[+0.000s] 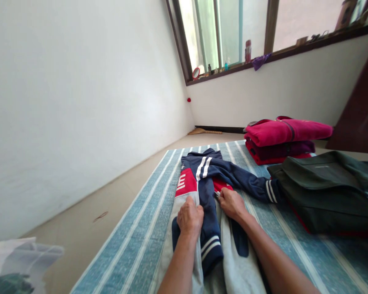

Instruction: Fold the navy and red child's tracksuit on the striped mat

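A navy, red and grey track jacket (207, 179) with white stripes lies flat on a blue striped mat (141, 228). One sleeve is folded down over the jacket's middle, the other stretches out to the right. My left hand (190, 217) presses on the jacket beside the folded sleeve, fingers closed on the fabric. Just right of the zipper line, my right hand (231, 203) pinches the jacket's front edge.
A dark green garment (328, 190) lies on the mat at the right. Behind it stands a stack of folded pink and maroon clothes (285, 139). A white wall runs along the left, and a window sill (263, 59) with small items is at the back.
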A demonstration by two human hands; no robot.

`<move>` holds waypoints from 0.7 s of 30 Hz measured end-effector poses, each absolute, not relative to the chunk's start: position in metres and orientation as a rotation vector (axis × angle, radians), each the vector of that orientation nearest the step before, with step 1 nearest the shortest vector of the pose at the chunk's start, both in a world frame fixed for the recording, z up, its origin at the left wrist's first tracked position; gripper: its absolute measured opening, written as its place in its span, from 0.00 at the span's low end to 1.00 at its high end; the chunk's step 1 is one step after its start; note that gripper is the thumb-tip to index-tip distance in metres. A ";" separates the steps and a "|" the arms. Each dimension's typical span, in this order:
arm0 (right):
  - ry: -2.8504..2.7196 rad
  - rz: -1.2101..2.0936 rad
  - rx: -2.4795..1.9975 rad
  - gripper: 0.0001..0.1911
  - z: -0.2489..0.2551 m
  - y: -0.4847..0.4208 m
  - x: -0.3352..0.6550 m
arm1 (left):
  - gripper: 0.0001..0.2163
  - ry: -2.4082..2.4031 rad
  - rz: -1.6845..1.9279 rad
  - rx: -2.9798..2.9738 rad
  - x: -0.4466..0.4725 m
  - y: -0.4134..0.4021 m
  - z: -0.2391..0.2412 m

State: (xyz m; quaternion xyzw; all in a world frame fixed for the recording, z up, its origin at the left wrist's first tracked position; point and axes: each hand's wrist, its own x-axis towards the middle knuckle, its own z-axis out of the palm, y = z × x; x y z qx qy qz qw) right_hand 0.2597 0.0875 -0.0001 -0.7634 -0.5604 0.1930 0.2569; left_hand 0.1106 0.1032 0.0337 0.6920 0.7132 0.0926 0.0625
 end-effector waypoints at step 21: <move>-1.492 0.590 -1.910 0.07 -0.006 0.095 0.269 | 0.07 1.957 0.322 2.238 0.123 0.107 0.022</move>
